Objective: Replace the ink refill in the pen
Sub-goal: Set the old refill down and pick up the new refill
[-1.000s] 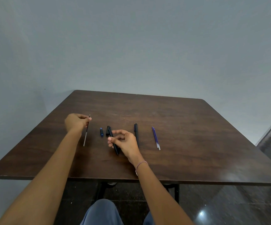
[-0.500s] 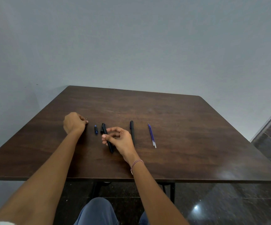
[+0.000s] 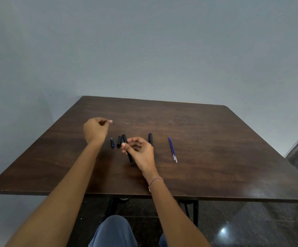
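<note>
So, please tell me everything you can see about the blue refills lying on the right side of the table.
The blue refills appear to be two thin tubes lying close side by side, flat on the dark wooden table. They look like plastic, blue along most of their length, with clear near ends. Their far ends look pointed. They lie slightly slanted, right of the black pen parts, and no hand touches them.

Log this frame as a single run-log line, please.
right hand: holds black pen barrel | left hand: raised, grip unclear | blue refills: on table, untouched
</note>
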{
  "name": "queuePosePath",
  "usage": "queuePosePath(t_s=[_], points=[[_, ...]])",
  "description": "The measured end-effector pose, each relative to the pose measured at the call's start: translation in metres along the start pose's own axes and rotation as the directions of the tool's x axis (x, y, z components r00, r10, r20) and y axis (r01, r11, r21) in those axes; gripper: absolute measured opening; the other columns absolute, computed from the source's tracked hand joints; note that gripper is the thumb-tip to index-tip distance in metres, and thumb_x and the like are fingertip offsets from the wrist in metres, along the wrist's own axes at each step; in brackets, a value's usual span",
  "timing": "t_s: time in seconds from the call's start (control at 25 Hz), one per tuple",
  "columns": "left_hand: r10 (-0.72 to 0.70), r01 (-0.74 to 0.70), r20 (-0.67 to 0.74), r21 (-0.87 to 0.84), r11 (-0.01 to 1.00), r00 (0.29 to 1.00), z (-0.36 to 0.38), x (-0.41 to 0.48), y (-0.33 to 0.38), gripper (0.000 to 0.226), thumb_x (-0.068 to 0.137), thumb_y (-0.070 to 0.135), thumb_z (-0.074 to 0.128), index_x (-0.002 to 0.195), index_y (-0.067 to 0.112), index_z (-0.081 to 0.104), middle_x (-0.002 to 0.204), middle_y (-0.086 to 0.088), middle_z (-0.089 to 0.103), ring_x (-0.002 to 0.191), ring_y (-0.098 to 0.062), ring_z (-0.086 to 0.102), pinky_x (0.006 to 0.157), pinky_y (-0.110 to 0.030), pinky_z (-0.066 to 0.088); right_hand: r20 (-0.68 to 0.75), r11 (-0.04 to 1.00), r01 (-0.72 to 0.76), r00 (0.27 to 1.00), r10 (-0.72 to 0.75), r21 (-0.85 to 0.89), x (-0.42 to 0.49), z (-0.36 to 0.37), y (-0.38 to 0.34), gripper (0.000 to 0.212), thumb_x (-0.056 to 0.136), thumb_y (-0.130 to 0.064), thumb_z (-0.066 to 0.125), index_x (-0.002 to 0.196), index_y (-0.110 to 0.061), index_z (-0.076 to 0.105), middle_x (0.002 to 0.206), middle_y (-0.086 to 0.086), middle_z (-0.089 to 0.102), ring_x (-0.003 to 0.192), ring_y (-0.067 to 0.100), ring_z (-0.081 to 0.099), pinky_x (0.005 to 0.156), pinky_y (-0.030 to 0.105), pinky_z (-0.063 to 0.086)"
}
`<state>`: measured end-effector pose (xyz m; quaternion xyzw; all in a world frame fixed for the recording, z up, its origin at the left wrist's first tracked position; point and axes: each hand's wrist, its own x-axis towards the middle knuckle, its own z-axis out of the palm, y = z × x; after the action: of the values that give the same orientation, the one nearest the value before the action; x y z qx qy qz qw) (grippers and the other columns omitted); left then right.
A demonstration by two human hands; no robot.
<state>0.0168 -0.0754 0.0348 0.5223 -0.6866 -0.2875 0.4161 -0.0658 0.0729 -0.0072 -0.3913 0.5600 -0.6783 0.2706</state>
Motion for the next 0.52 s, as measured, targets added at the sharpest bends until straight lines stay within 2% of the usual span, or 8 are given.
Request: queuePosePath(t_s=[0.16,0.24,0.28,0.36,0.44,0.52], points=[[-0.049,0.050,0.010,-0.324,0.945,0.999,0.020,-0.033,0.008,0.013,0.082,0.022,0.071,0.092,0.014,0.072,0.079,0.001,0.071,0.071,-0.010,0.067,0.073,-0.031,0.057,-0.178,0.992,0.112,0.977,-0.120,-0.056,-0.002,-0.002,-0.002,0.017,0.076,-0.024,0.080,0.086,-0.028,0.067,0.081,-0.004,0.073,0.077,0.011,0.070,0.075,0.026,0.057],[-0.064,0.066,0.019,-0.459,0.886,0.998,0.029,-0.045,0.011,0.006,0.082,0.017,0.072,0.088,0.015,0.072,0.075,0.000,0.070,0.062,-0.002,0.064,0.069,-0.025,0.057,-0.210,0.978,0.178,0.958,-0.197,-0.107,-0.003,-0.001,-0.003,0.016,0.076,-0.027,0.079,0.084,-0.033,0.067,0.084,-0.010,0.072,0.080,0.006,0.068,0.074,0.019,0.054],[-0.057,0.067,0.036,-0.513,0.856,0.998,0.035,-0.051,0.011,0.006,0.082,0.013,0.071,0.088,0.013,0.072,0.078,-0.002,0.071,0.063,-0.001,0.064,0.068,-0.022,0.056,-0.226,0.963,0.224,0.940,-0.255,-0.153,-0.004,-0.002,-0.003,0.015,0.076,-0.027,0.079,0.084,-0.033,0.067,0.085,-0.011,0.070,0.083,0.004,0.067,0.074,0.017,0.052],[-0.018,0.061,0.078,-0.599,0.799,0.997,0.045,-0.067,0.010,0.011,0.082,0.003,0.068,0.093,0.004,0.071,0.079,-0.005,0.070,0.067,-0.001,0.065,0.067,-0.021,0.055,-0.297,0.879,0.292,0.860,-0.414,-0.378,-0.003,-0.004,-0.003,0.013,0.077,-0.031,0.077,0.086,-0.028,0.069,0.088,-0.013,0.064,0.088,0.003,0.059,0.078,0.018,0.048],[0.041,0.034,0.100,-0.648,0.760,0.994,0.050,-0.085,0.009,0.012,0.083,-0.001,0.066,0.094,-0.001,0.069,0.076,-0.001,0.069,0.065,-0.002,0.067,0.061,-0.016,0.054,-0.397,0.773,0.196,0.767,-0.504,-0.603,-0.001,-0.008,-0.003,0.017,0.077,-0.037,0.073,0.089,-0.027,0.072,0.088,-0.011,0.055,0.089,0.008,0.049,0.081,0.023,0.041],[0.097,0.015,0.127,-0.681,0.732,0.987,0.049,-0.094,0.011,0.011,0.083,0.001,0.067,0.091,0.007,0.070,0.078,0.000,0.071,0.071,-0.007,0.070,0.063,-0.016,0.054,-0.467,0.759,0.082,0.744,-0.478,-0.645,0.000,-0.010,-0.004,0.018,0.077,-0.038,0.072,0.091,-0.027,0.072,0.086,-0.010,0.056,0.087,0.010,0.046,0.082,0.028,0.035]])
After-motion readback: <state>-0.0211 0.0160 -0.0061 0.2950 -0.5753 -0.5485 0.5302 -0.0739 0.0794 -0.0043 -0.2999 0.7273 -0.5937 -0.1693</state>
